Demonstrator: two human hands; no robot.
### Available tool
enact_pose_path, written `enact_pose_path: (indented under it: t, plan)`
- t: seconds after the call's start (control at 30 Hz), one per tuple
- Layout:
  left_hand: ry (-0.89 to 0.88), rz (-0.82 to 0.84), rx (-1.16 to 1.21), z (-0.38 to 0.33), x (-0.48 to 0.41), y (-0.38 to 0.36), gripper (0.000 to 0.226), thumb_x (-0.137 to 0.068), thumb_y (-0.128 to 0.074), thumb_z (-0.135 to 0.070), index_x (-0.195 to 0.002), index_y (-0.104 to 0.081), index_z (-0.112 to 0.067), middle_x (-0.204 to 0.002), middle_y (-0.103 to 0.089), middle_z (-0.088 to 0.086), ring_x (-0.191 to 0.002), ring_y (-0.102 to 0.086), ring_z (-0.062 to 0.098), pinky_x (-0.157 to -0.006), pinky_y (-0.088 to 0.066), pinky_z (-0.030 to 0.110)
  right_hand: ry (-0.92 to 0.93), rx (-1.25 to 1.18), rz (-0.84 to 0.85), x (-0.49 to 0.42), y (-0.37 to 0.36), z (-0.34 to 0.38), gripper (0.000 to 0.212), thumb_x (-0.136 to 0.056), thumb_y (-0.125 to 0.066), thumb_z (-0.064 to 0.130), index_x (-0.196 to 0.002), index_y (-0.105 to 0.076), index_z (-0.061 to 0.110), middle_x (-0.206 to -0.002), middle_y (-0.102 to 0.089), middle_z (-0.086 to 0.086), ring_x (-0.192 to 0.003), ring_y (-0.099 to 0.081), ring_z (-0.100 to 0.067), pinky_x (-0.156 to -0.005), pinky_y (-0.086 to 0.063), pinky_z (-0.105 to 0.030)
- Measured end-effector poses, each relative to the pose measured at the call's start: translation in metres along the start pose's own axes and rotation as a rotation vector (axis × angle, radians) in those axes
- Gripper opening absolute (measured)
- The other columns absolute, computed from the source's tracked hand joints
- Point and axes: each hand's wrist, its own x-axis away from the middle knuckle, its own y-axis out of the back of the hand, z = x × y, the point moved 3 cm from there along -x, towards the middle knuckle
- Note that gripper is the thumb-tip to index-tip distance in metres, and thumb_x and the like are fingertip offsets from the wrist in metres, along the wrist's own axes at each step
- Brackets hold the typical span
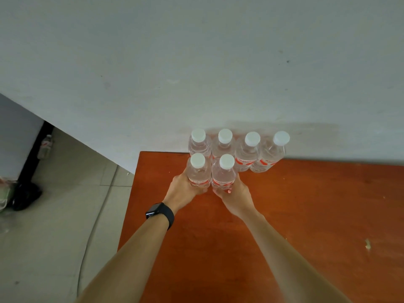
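- Your left hand (182,189) grips the front-left clear plastic water bottle (197,171), white-capped with a red label band, fingers curled round its lower body.
- Your right hand (235,194) grips the matching front-right bottle (224,173) the same way.
- Both bottles stand upright, touching each other, near the far left corner of the reddish-brown wooden table (306,215).
- Behind them, four identical bottles (247,152) stand in a row against the pale wall (196,62).
- A black smartwatch (160,213) sits on your left wrist.
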Motion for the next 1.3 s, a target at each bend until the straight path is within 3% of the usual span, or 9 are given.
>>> enact_pose_path:
  t: [0.2,0.33,0.43,0.53,0.63,0.77,0.83,1.07,1.3]
  plan:
    - [0.046,0.014,-0.06,-0.004,0.003,0.005,0.068,-0.074,-0.086,-0.027,-0.133,-0.053,-0.026,-0.113,-0.069,-0.012,-0.105,-0.068,0.011,-0.089,-0.057,0.028,-0.024,0.012,0.023,0.006,0.005,0.005,0.086,-0.082,-0.076,0.046,-0.15,-0.023,0.038,-0.143,-0.051,0.009,-0.129,-0.054,-0.018,-0.105,-0.048,-0.04]
    - [0.157,0.04,-0.023,-0.009,0.023,0.005,0.097,-0.075,-0.088,-0.022,-0.153,-0.032,-0.025,-0.142,-0.057,0.0,-0.129,-0.057,0.023,-0.103,-0.05,0.039,-0.073,0.122,0.063,0.018,0.019,0.005,0.09,-0.083,-0.076,0.04,-0.154,-0.022,0.029,-0.152,-0.044,0.003,-0.134,-0.048,-0.024,-0.105,-0.049,-0.044]
    - [0.283,0.133,-0.06,-0.008,0.052,-0.002,0.086,-0.084,-0.082,-0.028,-0.154,-0.033,-0.02,-0.148,-0.05,0.007,-0.131,-0.054,0.027,-0.103,-0.05,0.039,-0.116,0.218,0.074,0.044,0.031,0.002,0.076,-0.09,-0.068,0.043,-0.153,-0.028,0.028,-0.155,-0.041,-0.001,-0.125,-0.057,-0.021,-0.087,-0.055,-0.031]
    - [0.249,0.197,-0.131,-0.017,0.083,-0.016,0.068,-0.091,-0.072,-0.037,-0.15,-0.041,-0.023,-0.145,-0.053,0.005,-0.125,-0.057,0.023,-0.101,-0.053,0.037,-0.108,0.245,0.063,0.087,0.048,-0.001,0.059,-0.095,-0.061,0.043,-0.148,-0.039,0.03,-0.15,-0.047,0.002,-0.107,-0.065,-0.013,-0.076,-0.055,-0.023]
    - [0.12,0.225,-0.196,-0.044,0.116,-0.037,0.059,-0.096,-0.066,-0.038,-0.149,-0.042,-0.029,-0.145,-0.054,0.002,-0.12,-0.06,0.02,-0.093,-0.056,0.032,-0.076,0.216,0.01,0.145,0.068,-0.011,0.048,-0.097,-0.058,0.042,-0.142,-0.047,0.034,-0.142,-0.052,0.007,-0.089,-0.064,-0.003,-0.068,-0.047,-0.015]
    - [-0.096,0.259,-0.265,-0.093,0.16,-0.076,0.047,-0.098,-0.059,-0.042,-0.143,-0.047,-0.038,-0.14,-0.059,-0.005,-0.11,-0.065,0.018,-0.089,-0.059,0.039,-0.03,0.199,-0.125,0.227,0.096,-0.038,0.04,-0.098,-0.055,0.042,-0.138,-0.053,0.036,-0.14,-0.053,0.015,-0.129,-0.051,-0.009,-0.105,-0.043,-0.028]
    - [-0.225,0.282,-0.325,-0.124,0.185,-0.104,0.043,-0.099,-0.056,-0.042,-0.141,-0.049,-0.04,-0.14,-0.059,-0.007,-0.112,-0.064,0.017,-0.09,-0.057,0.039,-0.05,0.225,-0.204,0.269,0.112,-0.063,0.041,-0.099,-0.053,0.045,-0.138,-0.054,0.034,-0.145,-0.05,0.016,-0.137,-0.045,-0.01,-0.113,-0.038,-0.034]
    - [-0.708,0.382,-0.52,-0.231,0.279,-0.238,0.04,-0.102,-0.046,-0.047,-0.14,-0.053,-0.037,-0.147,-0.051,-0.008,-0.131,-0.051,0.017,-0.098,-0.052,0.038,-0.242,0.279,-0.565,0.431,0.19,-0.146,0.036,-0.1,-0.051,0.041,-0.136,-0.057,0.038,-0.146,-0.05,0.012,-0.138,-0.041,-0.016,-0.112,-0.033,-0.034]
    - [-1.092,0.543,-0.564,-0.33,0.441,-0.406,0.037,-0.1,-0.05,-0.05,-0.134,-0.058,-0.038,-0.138,-0.058,-0.011,-0.125,-0.054,0.014,-0.106,-0.045,0.037,-0.446,0.197,-0.934,0.645,0.254,-0.25,0.036,-0.1,-0.05,0.043,-0.135,-0.057,0.041,-0.146,-0.05,0.016,-0.138,-0.042,-0.016,-0.113,-0.036,-0.035]
